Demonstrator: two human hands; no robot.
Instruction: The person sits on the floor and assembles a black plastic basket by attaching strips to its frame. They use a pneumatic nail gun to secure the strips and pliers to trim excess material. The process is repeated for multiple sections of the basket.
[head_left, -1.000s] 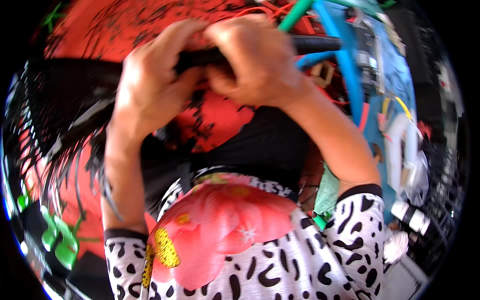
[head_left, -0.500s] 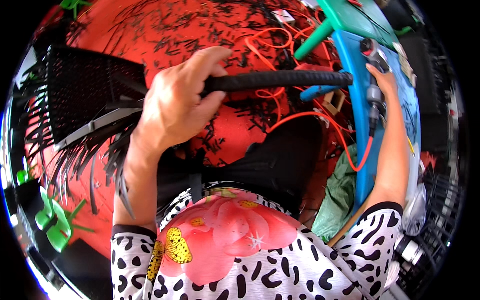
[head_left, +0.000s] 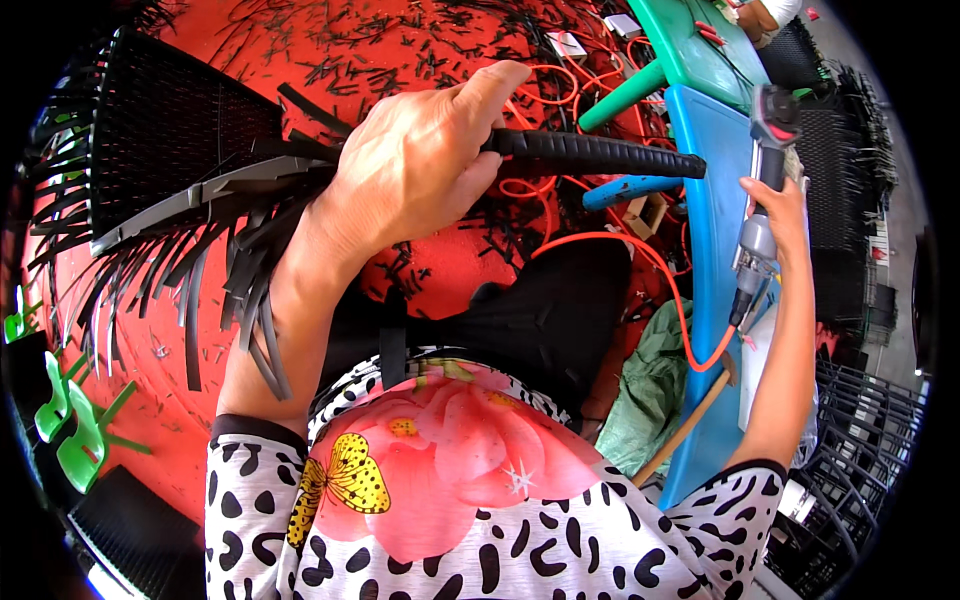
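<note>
My left hand is closed round a black strip-wrapped bar, the index finger reaching forward over it. This bar juts from a black woven panel on the left, and its far end overlaps the edge of a blue stool. Many loose black strips hang from the panel's pale curved edge. My right hand grips a grey air tool with a red and black head, held above the stool's right side. An orange hose joins the tool's lower end.
Black strip scraps litter the red floor. A green stool stands beyond the blue one. A green sack and a wooden handle are by the stool. Green chairs are at left; black racks at right.
My left hand has shifted right and slightly up. The air tool in my right hand has swung slightly right, and more of its body shows. The view has moved a little.
</note>
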